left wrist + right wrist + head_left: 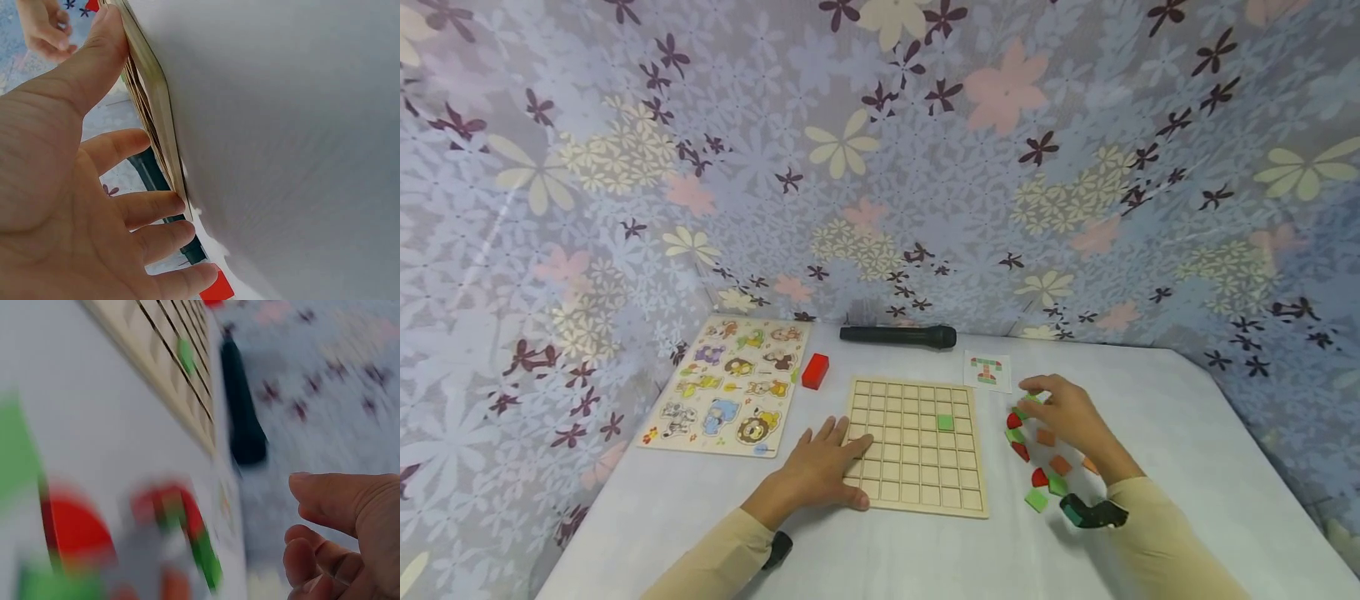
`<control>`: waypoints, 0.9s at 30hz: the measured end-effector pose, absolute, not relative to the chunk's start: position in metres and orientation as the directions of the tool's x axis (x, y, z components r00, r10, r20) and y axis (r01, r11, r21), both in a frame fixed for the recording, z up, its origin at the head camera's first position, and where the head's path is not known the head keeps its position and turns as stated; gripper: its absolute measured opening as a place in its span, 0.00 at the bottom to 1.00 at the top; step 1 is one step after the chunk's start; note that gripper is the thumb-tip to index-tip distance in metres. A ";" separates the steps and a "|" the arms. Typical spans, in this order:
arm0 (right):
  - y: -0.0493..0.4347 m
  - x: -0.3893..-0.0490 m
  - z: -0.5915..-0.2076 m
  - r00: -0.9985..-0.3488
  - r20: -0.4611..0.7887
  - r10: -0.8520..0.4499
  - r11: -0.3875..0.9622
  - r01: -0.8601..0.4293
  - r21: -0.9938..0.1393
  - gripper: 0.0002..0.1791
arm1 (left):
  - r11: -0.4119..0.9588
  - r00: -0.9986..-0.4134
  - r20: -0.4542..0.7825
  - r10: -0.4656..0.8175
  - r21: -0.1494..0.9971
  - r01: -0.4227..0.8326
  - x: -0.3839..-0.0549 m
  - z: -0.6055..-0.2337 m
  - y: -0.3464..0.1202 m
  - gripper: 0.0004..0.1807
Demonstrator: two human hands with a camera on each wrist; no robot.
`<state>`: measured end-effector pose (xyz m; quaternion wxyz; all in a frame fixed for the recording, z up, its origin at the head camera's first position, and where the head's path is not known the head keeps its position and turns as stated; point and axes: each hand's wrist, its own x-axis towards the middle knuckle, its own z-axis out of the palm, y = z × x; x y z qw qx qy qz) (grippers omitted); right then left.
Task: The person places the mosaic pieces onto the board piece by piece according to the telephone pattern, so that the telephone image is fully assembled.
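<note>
- Nearest the camera, the left hand (827, 467) lies flat with straight fingers on the grid board (917, 446), gripping nothing; if it lifts, the board may slide.
- Beside it, the right hand (1063, 412), fingers curled, hovers over loose pieces (1037, 467); whether it pinches one I cannot tell, and a sweep could scatter them.
- Farther in, one green tile (946, 422) sits in a cell.

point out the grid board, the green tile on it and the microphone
wooden grid board (917, 492), head view, on a bare cell near its front edge
green square tile (946, 422), head view, on the middle of its top face
black microphone (898, 336), head view, on the middle of its body
</note>
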<state>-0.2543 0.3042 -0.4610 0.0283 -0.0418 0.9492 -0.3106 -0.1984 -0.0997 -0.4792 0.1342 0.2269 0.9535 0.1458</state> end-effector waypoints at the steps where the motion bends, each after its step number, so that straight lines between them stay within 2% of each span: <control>1: 0.316 -0.253 -0.458 -0.997 -0.032 -0.072 0.812 -0.040 -0.582 0.27 | 0.855 -0.861 -0.193 0.471 0.339 0.392 -0.198 -0.479 -0.100 0.54; 6: 0.368 -0.240 -0.455 -0.996 -0.083 0.023 0.842 0.064 -0.535 0.31 | 0.855 -0.860 -0.197 0.470 0.343 0.389 -0.198 -0.480 -0.100 0.54; 10: 0.386 -0.227 -0.462 -0.992 -0.122 0.038 0.842 0.097 -0.531 0.32 | 0.853 -0.860 -0.193 0.472 0.348 0.389 -0.197 -0.480 -0.101 0.54; 19: 0.338 -0.212 -0.480 -0.975 -0.197 -0.100 0.746 0.058 -0.664 0.30 | 0.851 -0.862 -0.185 0.473 0.348 0.393 -0.197 -0.480 -0.100 0.54; 27: 0.311 -0.215 -0.489 -0.961 -0.167 -0.220 0.766 -0.064 -0.640 0.23 | 0.852 -0.859 -0.185 0.477 0.337 0.400 -0.198 -0.481 -0.098 0.54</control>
